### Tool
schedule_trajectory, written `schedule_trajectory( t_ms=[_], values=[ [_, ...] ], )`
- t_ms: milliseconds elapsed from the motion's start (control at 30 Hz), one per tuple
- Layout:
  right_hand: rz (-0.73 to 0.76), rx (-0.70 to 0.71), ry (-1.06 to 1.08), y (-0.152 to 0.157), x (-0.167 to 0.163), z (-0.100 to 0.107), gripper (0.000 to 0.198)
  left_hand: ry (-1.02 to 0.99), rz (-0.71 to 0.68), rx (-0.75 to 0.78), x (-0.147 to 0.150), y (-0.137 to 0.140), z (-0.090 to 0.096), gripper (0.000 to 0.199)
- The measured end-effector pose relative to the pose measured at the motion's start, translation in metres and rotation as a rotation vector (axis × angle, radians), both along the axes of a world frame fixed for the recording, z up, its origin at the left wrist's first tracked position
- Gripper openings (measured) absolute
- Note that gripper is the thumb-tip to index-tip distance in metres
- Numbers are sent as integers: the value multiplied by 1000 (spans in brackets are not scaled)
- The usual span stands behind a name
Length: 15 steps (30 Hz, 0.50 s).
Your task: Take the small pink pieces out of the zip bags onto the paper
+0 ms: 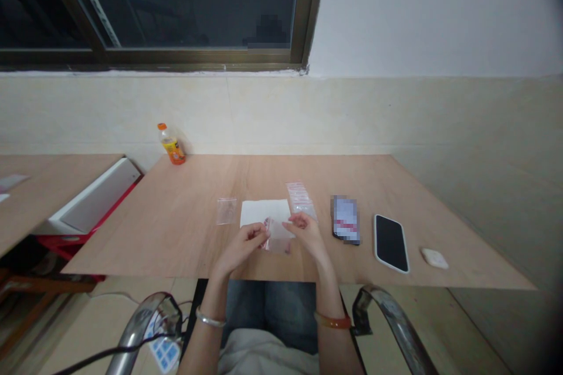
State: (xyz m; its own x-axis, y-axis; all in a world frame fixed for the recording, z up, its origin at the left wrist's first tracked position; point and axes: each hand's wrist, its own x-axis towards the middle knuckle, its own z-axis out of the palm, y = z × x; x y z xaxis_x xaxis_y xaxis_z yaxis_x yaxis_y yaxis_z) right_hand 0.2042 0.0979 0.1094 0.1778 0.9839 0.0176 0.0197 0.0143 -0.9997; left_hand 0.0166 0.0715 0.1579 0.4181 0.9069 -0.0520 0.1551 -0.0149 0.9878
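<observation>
My left hand [250, 240] pinches the left edge of a small clear plastic bag [276, 228] with reddish marks. To its right, the fingers of my right hand [305, 228] curl together close to the bag's other edge. What lies between those right fingertips is too small to make out. Under the bag and hands lies a white sheet of paper [264, 209]. Another see-through bag [278, 245] seems to rest on the table just below, partly overlapped. An overlapping row of clear bags [299, 194] extends behind my right hand, and a single clear bag [226, 211] lies left of the paper.
On the wooden table [360, 179], right of my hands, are a phone with a lit, blurred screen [345, 220], a dark-screened white phone [391, 243] and a small white case [434, 258]. An orange-capped drink bottle [172, 145] stands at the back left. Metal armrests flank me.
</observation>
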Motion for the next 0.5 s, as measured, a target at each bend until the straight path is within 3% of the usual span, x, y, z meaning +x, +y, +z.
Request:
schedule_trajectory(
  t_ms=[100, 267, 500],
  values=[
    [-1, 62, -30, -6, -4, 15, 41, -47, -15, -10, 2, -1, 4, 33],
    [240, -17, 45, -21, -23, 44, 43, -89, -19, -20, 7, -3, 5, 32],
    [379, -101, 142, -24, -41, 40, 45, -137, -25, 31, 11, -5, 8, 32]
  ],
)
